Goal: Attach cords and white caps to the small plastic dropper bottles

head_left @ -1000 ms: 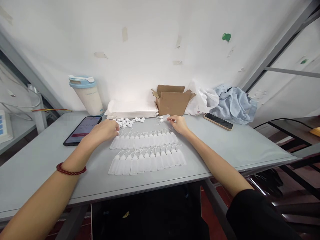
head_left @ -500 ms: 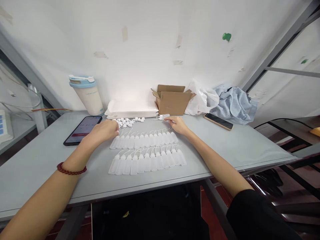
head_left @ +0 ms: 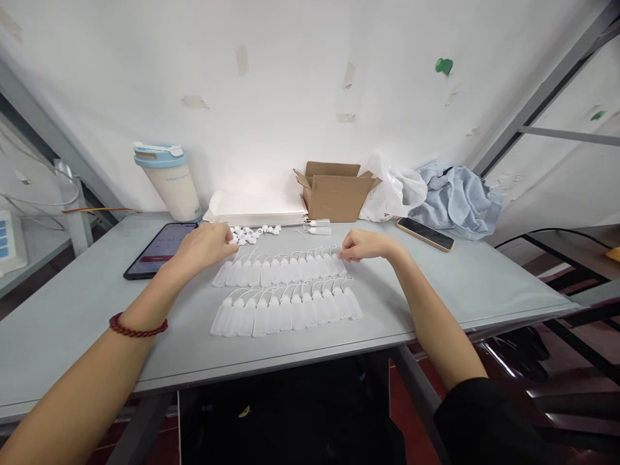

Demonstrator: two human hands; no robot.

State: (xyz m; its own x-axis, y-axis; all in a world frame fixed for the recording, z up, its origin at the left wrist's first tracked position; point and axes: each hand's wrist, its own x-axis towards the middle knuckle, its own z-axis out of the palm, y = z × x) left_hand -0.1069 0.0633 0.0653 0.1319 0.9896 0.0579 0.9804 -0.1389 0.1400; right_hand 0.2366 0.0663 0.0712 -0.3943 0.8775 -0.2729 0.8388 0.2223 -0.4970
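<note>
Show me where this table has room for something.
Bare tabletop lies right of the right forearm, in front of the tan-edged phone, and left of the left forearm, in front of the black phone. Crowded: the middle, with two rows of bottles, and the back edge, from cup to cloth.

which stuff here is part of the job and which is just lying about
Likely the job's:
front row of translucent pieces
back row, by the right hand
translucent pair behind
small white pieces, by the left hand

Probably just lying about:
left phone
right phone
lidded cup
plastic bag
blue cloth
cardboard box and white stack (unclear)
</note>
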